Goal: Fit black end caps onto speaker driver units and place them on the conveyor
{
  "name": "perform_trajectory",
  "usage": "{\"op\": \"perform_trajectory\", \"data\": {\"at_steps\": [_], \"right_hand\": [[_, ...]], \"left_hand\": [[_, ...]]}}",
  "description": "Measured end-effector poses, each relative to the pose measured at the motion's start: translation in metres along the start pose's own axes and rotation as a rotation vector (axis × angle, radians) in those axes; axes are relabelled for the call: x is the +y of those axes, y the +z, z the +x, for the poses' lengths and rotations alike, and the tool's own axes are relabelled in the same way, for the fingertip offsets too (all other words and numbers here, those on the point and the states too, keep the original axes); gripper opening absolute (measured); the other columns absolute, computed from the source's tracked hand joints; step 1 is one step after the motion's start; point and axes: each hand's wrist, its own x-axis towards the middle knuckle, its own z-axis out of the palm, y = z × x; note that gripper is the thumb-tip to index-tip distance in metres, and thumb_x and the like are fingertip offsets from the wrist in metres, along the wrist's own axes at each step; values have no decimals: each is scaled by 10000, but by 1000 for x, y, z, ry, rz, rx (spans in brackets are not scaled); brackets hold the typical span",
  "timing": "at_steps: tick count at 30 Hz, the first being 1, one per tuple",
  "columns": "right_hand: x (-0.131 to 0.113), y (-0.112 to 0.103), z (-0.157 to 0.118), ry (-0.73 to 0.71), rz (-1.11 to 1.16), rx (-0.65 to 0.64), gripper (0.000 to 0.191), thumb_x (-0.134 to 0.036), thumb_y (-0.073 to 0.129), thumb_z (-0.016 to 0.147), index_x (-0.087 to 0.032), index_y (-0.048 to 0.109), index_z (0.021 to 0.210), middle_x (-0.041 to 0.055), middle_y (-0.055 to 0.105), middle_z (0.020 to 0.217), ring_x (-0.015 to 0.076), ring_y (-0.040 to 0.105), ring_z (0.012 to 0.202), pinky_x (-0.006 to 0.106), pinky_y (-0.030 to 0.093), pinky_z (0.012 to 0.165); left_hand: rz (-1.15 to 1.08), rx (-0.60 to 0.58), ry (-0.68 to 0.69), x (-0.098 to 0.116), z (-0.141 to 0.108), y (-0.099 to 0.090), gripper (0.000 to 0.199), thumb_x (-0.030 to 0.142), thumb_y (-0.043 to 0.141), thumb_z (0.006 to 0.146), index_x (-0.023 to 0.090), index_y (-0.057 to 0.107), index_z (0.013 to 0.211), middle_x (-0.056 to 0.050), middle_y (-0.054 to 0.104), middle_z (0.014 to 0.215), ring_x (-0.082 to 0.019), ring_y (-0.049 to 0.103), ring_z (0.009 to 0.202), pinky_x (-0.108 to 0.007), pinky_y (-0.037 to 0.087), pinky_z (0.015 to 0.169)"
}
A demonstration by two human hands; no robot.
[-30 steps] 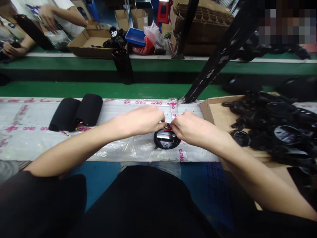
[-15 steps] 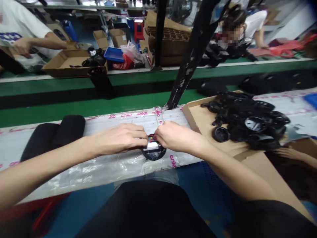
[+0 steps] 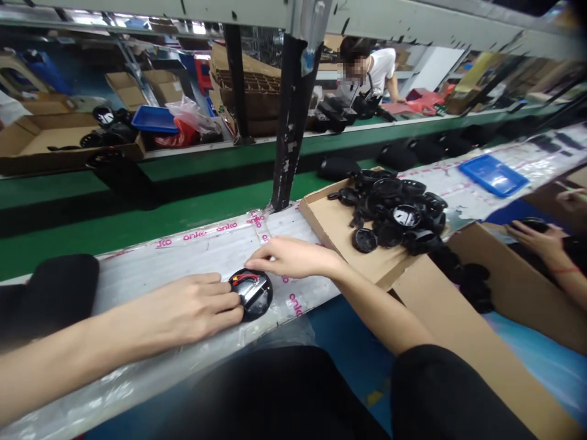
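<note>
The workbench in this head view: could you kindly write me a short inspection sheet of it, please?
Surface: white conveyor belt under clear plastic with pink "anko" print.
Job's things: round glossy black disc with a silver strip, lying on the belt.
Hands: left hand against the disc's edge; right hand just above it, contact unclear.
Cables: thin red wires on the disc.
Clutter: black fabric sleeve beside the left forearm.
Surroundings: cardboard tray heaped with black round parts; blue plastic tray; co-worker's hand at a carton.
</note>
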Motion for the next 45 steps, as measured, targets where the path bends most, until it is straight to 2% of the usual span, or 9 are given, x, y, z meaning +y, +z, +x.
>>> {"op": "perform_trajectory", "data": {"at_steps": [7, 11, 14, 20, 24, 27, 31, 37, 45], "right_hand": [[110, -11, -122, 802, -278, 571, 269, -451, 644, 940, -222, 686, 805, 117, 727, 822, 331, 704, 834, 510, 546, 808], [172, 4, -168, 833, -304, 581, 190, -326, 734, 739, -262, 562, 691, 57, 614, 725, 357, 699, 813, 575, 559, 814], [190, 17, -175, 704, -293, 605, 137, -325, 686, 752, -273, 577, 688, 104, 633, 786, 428, 710, 966, 633, 539, 938], [133, 21, -145, 375, -61, 694, 263, -493, 676, 920, -274, 553, 843, 136, 634, 1491, 403, 556, 1475, 591, 460, 1185], [71, 38, -107, 171, 115, 606, 285, -518, 650, 999, -269, 531, 929, 131, 678, 1446, 338, 632, 1396, 491, 533, 1095], [46, 63, -77, 285, -90, 507, 327, -574, 641, 1002, -257, 593, 1063, 136, 736, 1226, 354, 721, 1179, 503, 574, 979], [51, 95, -57, 438, -375, 321, 371, -517, 627, 1007, -198, 611, 1197, 200, 723, 1251, 414, 750, 1090, 567, 616, 886], [86, 114, -72, 143, -554, 272, 800, -50, 661, 783, -210, 480, 1546, 212, 399, 1741, 480, 388, 1604, 710, 421, 1240], [86, 92, -73, 165, 94, 405, 792, -257, 696, 904, -282, 382, 1631, 168, 525, 1586, 339, 622, 1402, 577, 540, 1181]], "left_hand": [[-60, 158, -483, 39, -14, 0, 425, 390, 656, 1058, 273, 554, 1454, -82, 749, 1169, -273, 721, 963, -405, 553, 839], [-264, 506, -876, 62, 4, 39, 1115, 753, 883, 730, 260, 351, 1577, -185, 577, 1448, -395, 654, 1280, -537, 605, 1007], [-449, 716, -1009, 67, 23, 83, 1149, 640, 941, 729, 294, 274, 1598, -184, 523, 1487, -374, 663, 1282, -550, 627, 1018], [-789, 744, -819, 44, 13, 96, 916, 366, 893, 834, 313, 290, 1522, -156, 560, 1522, -334, 601, 1448, -515, 560, 1175], [-574, 736, -891, 42, 8, 69, 442, 331, 811, 908, 251, 543, 1251, -140, 595, 1442, -318, 620, 1379, -484, 571, 1093], [-221, 798, -972, 48, 25, 59, 185, 367, 734, 994, 199, 671, 950, -121, 628, 1233, -299, 645, 1221, -499, 527, 1043], [-21, 688, -1012, 52, 51, 57, 337, 517, 763, 970, 182, 743, 948, -132, 666, 1146, -320, 644, 1139, -534, 431, 1022], [-9, 688, -1060, 55, 75, 65, 448, 603, 750, 962, 176, 725, 1095, -140, 723, 1174, -318, 649, 1137, -518, 348, 1049], [-28, 894, -905, 51, 77, 73, 101, 300, 707, 1056, 200, 719, 1060, -26, 838, 993, -217, 752, 1032, -478, 326, 1061]]}}
